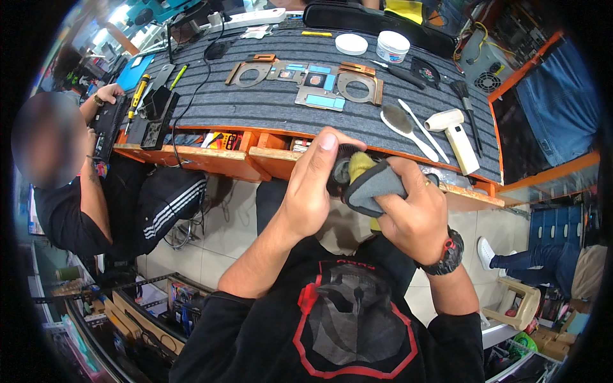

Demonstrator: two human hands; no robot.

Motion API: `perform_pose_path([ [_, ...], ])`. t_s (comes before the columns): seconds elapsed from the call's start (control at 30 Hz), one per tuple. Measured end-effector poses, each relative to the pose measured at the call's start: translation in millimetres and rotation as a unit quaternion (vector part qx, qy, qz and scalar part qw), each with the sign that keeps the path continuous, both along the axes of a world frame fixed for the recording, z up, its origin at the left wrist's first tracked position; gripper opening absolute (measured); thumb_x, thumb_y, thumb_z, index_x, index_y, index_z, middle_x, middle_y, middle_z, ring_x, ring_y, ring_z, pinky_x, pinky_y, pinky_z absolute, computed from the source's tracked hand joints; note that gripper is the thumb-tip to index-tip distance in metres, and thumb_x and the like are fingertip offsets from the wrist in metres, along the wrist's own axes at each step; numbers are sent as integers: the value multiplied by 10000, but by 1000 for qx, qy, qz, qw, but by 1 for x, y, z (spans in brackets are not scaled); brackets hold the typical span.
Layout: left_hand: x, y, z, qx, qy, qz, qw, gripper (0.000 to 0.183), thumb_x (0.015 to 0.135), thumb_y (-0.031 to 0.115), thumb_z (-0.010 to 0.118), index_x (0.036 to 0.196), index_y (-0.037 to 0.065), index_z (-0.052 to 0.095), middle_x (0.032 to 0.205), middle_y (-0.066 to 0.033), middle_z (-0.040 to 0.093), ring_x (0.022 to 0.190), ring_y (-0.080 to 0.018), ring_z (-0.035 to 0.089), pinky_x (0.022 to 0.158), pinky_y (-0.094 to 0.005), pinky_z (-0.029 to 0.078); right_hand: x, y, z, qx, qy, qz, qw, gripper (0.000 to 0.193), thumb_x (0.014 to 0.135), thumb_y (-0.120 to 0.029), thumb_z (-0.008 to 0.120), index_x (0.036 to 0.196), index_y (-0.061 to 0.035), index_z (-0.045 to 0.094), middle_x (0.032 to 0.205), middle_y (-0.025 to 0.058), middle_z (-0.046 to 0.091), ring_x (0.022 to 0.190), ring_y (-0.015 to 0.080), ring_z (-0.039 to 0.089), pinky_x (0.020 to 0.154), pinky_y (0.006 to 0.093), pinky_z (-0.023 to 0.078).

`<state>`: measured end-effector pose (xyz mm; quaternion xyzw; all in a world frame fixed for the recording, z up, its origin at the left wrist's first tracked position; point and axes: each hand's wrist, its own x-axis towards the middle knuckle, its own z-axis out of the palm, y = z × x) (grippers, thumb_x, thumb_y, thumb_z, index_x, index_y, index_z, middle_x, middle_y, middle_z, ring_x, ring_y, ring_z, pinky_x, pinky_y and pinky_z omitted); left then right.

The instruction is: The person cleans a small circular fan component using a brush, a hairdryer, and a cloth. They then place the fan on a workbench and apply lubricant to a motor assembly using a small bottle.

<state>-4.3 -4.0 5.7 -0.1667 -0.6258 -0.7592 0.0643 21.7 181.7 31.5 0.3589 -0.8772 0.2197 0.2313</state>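
My left hand [310, 191] is closed around a small black round fan [340, 171], held up in front of the desk's front edge. A grey cloth with a dark border and a yellow side [378, 189] is bunched in my right hand [415, 207] and pressed against the fan. My fingers and the cloth hide part of the fan. Farther off on the striped desk mat lies a flat metal laptop heatsink [297, 97] with two round openings, copper ends and blue pads. Another black fan [425, 71] rests at the back right.
A hairbrush [401, 121], a white stick [415, 121], a cream handheld device [458, 142] and a black brush [466, 105] lie right. Behind stand a white tub [392, 46] and its lid [351, 44]. Drawers [217, 161] jut below. At left, another person [83, 210] handles a black device.
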Motion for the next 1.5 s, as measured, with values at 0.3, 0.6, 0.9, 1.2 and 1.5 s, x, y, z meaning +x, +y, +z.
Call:
perform_pose_path([
  [0.3, 2, 3, 9, 77, -91, -116, 986, 564, 1033, 390, 212, 1290, -22, 498, 1110, -91, 579, 1057, -150, 557, 962, -301, 431, 1, -16, 4, -86, -89, 3, 992, 446, 619, -21, 721, 1061, -69, 682, 1114, 162, 572, 844, 346, 655, 696, 387, 548],
  [0.6, -6, -2, -10, -10, 11, -42, 999, 564, 1082, 447, 170, 1333, 20, 439, 1115, -91, 538, 1014, -139, 536, 916, -290, 446, 3, -14, 3, -186, -172, 72, 965, 370, 685, -13, 696, 1055, -19, 679, 1071, 184, 568, 944, 384, 635, 773, 400, 536],
  [0.9, -2, 6, 3, 145, -30, -43, 988, 559, 1088, 459, 179, 1340, 31, 436, 1064, -68, 526, 856, -101, 519, 782, -245, 473, 4, -14, -2, -101, -77, 39, 991, 375, 598, -33, 690, 971, -68, 701, 1125, 149, 594, 888, 320, 674, 700, 380, 570],
  [1.2, -1, 1, 0, 169, -22, -31, 985, 483, 1086, 430, 315, 1335, 27, 410, 1109, -82, 528, 935, -126, 559, 874, -275, 471, 5, -11, -3, -166, -100, 35, 980, 346, 609, -7, 716, 954, -33, 702, 1073, 176, 603, 874, 338, 673, 714, 367, 560],
  [1.5, 3, -19, 3, 111, -148, -189, 964, 637, 956, 467, 557, 1346, -25, 444, 1212, -142, 565, 1093, -193, 584, 802, -344, 541, -11, -3, 7, -247, -74, 38, 965, 248, 670, 30, 746, 914, 8, 702, 984, 146, 638, 864, 292, 663, 746, 339, 526],
])
